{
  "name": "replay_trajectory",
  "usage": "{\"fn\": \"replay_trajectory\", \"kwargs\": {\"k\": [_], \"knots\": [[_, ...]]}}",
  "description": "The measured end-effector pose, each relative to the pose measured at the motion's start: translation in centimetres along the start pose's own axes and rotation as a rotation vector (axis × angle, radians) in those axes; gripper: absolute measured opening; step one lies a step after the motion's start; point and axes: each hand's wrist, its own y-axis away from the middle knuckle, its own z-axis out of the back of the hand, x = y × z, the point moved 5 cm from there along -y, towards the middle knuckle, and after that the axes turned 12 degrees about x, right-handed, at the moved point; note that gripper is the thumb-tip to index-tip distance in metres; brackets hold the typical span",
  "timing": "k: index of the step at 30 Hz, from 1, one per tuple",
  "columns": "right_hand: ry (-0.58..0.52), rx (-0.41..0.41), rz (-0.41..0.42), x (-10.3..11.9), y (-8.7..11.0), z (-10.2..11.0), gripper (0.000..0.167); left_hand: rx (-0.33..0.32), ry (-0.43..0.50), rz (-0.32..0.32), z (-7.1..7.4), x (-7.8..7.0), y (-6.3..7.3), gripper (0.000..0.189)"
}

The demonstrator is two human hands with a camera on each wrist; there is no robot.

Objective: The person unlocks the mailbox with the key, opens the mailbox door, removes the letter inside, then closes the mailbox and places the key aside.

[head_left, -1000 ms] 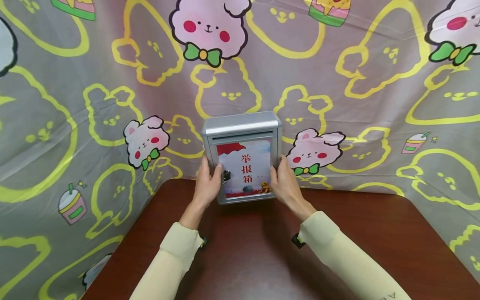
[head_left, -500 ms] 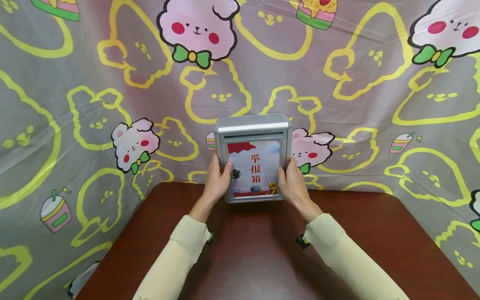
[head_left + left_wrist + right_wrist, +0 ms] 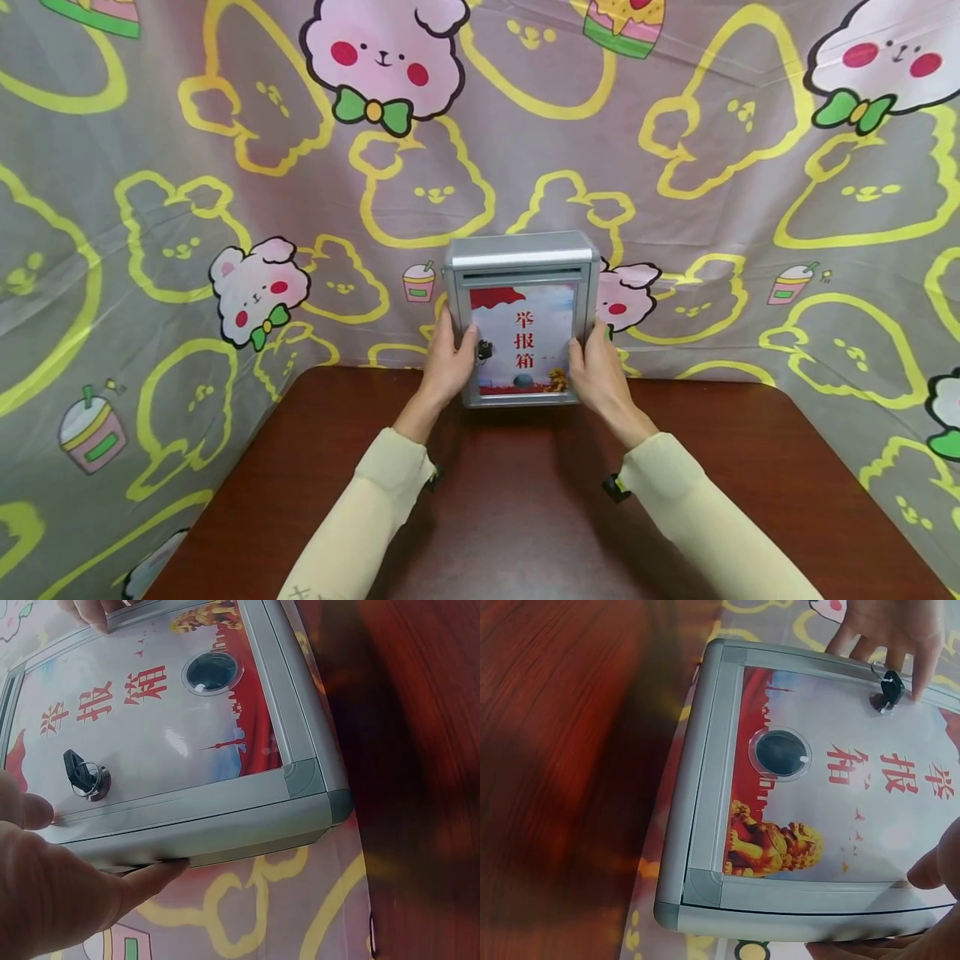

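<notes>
A silver metal report box (image 3: 523,321) with a slot near its top and red Chinese characters on a white front panel is held upright, tilted slightly, above the table. My left hand (image 3: 447,358) grips its left side, thumb on the front frame beside the lock. From the right, my right hand (image 3: 600,367) grips the opposite side with its thumb at the panel's edge. A black-headed key (image 3: 81,774) sits in the lock on the front. Low on the panel is a round dark window (image 3: 780,754), close to a printed golden lion (image 3: 774,844).
Below the box lies a dark reddish-brown wooden table (image 3: 517,517) with rounded far corners. A grey cloth curtain (image 3: 675,217) printed with yellow outlines and white-pink rabbits hangs behind the table and along both sides.
The head view has swung a little to the right. In it, the box and both hands have shifted rightward, and the box's slight sideways lean has straightened. Both hands keep their grip.
</notes>
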Motion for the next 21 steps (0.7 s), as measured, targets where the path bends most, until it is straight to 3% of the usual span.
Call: {"fn": "replay_trajectory", "kwargs": {"k": [4,16,21], "knots": [[0.003,0.0,-0.008,-0.7,0.3,0.3,0.049,0.01,0.012,-0.007,-0.8,-0.1,0.0,0.062],[0.029,0.006,-0.061,-2.6,1.8,0.7,0.055,0.027,0.004,0.054,-3.0,0.7,0.7,0.072],[0.026,0.002,-0.061,-3.1,2.3,1.0,0.053,0.017,-0.015,0.034,-3.7,0.7,0.8,0.07]]}}
